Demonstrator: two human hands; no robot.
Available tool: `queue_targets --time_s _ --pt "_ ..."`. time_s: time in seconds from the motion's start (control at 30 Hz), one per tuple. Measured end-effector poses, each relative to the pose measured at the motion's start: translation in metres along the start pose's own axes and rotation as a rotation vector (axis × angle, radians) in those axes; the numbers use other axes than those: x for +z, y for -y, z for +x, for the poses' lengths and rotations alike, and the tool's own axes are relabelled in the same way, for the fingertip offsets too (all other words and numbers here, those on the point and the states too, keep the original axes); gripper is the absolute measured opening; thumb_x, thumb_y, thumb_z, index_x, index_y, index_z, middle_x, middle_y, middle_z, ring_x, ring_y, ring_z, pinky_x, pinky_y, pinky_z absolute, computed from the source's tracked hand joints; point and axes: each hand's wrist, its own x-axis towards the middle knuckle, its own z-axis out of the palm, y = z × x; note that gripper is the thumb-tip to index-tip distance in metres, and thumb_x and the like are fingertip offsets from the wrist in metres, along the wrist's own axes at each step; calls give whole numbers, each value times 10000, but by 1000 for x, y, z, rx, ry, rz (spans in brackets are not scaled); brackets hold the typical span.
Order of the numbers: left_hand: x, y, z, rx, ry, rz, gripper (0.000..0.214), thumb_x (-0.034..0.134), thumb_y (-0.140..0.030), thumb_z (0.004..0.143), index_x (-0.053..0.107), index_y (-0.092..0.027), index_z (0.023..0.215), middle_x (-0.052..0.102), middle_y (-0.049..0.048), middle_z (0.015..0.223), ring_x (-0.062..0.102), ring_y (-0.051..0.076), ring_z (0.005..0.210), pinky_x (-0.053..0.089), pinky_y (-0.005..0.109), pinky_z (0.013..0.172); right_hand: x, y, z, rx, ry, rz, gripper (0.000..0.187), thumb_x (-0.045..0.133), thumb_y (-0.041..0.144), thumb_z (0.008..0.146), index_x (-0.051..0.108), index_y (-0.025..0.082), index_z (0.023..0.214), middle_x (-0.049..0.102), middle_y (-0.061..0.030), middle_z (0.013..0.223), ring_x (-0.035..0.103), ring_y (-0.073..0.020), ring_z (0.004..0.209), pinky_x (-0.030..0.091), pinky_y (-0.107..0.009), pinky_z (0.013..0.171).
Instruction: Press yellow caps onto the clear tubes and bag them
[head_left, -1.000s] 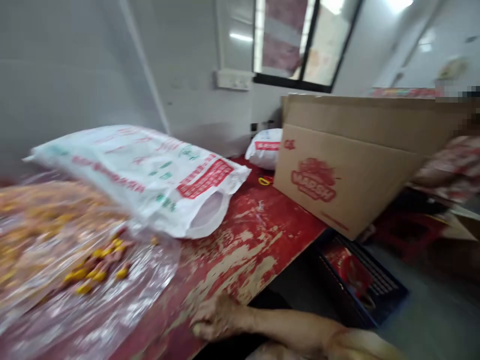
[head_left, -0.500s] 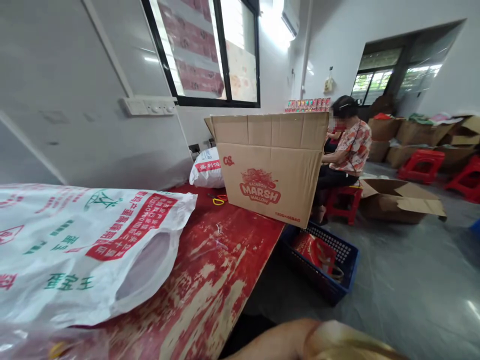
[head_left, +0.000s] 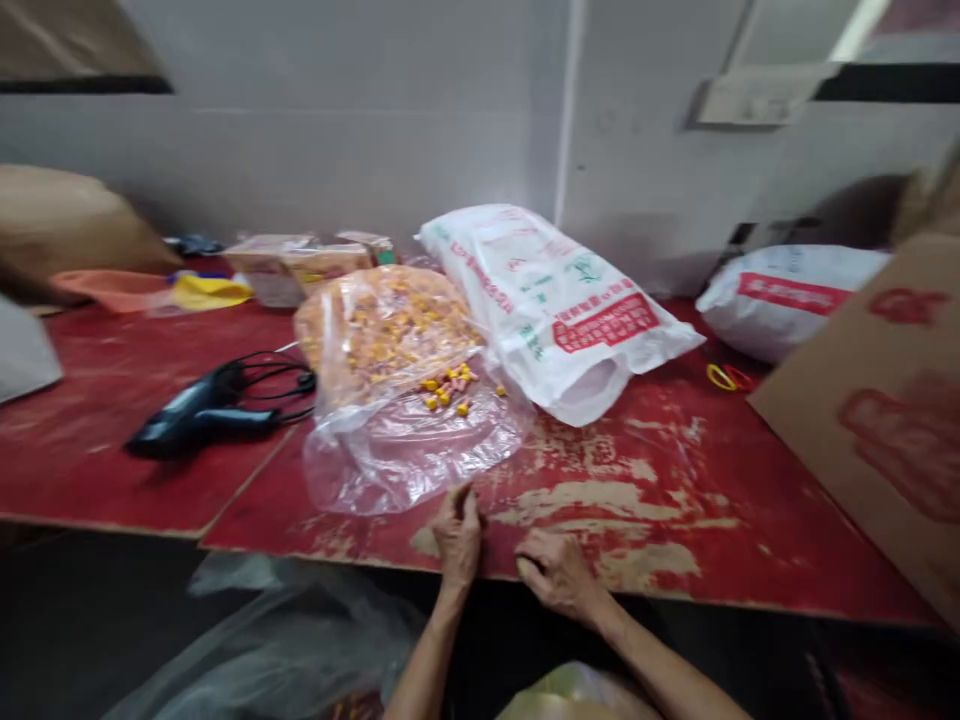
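**Both hands at the near edge of the red table, by the clear bag of candies**

The left hand (head_left: 457,535) rests at the near edge of the worn red wooden table (head_left: 637,500), its fingertips touching the near rim of the clear plastic bag of yellow and pink candies (head_left: 397,390); whether it pinches the film cannot be told. The right hand (head_left: 559,575), just beside the left, lies loosely curled on the table edge, holding nothing. The bag spreads away from the left hand. Against the bag's right side leans a white printed woven sack (head_left: 555,300). Left of the bag lies a black heat gun with coiled cord (head_left: 202,410). Well right of the bag stands a brown cardboard box (head_left: 885,420).
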Motion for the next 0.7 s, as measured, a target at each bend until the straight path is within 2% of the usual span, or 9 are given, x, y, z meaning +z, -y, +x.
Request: queue_targets --time_s 0.1,0.17,0.3,0.37,0.47,0.57,0.63,0.7 --pt "6 -3 10 49 -29 22 235 541 -351 809 667 -172 897 699 52 808 662 186 745 530 308 700 1 -3 -4 -42 -9 58 205 443 170 837 630 199 758 588 -4 644 533 -112 579 324 -236 557" --pt "13 -12 28 109 -41 81 201 536 -321 817 655 -180 896 688 46 811 650 174 747 513 292 707 1 -2 -7 -52 -15 77 192 450 168 842 628 200 776 586 -1 641 531 -112 577 323 -236 559" --pt "31 -24 90 191 -59 375 191 540 -287 811 627 -169 934 647 54 810 608 179 715 482 298 697 0 2 -6 -38 -17 59 191 453 157 826 630 201 769 581 -1 632 508 -110 562 317 -234 541" --pt "46 -22 121 195 -53 512 244 567 -289 793 613 -141 981 639 111 923 608 226 818 473 326 725 -1 5 -4 -34 -25 75 189 457 157 807 639 199 771 576 1 623 496 -107 549 315 -234 525" --pt "69 -12 151 215 44 711 297 555 -292 805 597 -111 1037 597 183 1062 590 284 926 457 345 711 -7 5 0 -4 -32 198 206 451 156 795 652 197 791 587 4 628 512 -104 555 363 -223 533" --pt "80 0 161 280 135 819 233 456 -255 858 620 -131 967 607 165 998 590 282 900 443 341 692 -28 -9 8 56 -70 299 214 454 158 802 659 221 796 618 1 660 562 -123 598 428 -230 563" --pt "79 6 162 311 138 811 246 404 -224 868 624 -131 927 611 158 940 588 282 892 439 347 704 -50 -32 20 97 -181 264 215 464 161 797 661 239 831 638 -8 696 589 -149 632 465 -255 585" --pt "76 12 161 326 124 811 258 399 -200 848 609 -112 970 609 159 915 586 282 882 440 357 719 -76 -66 38 149 -332 154 233 462 165 802 659 233 907 654 -30 769 612 -169 690 502 -282 633"
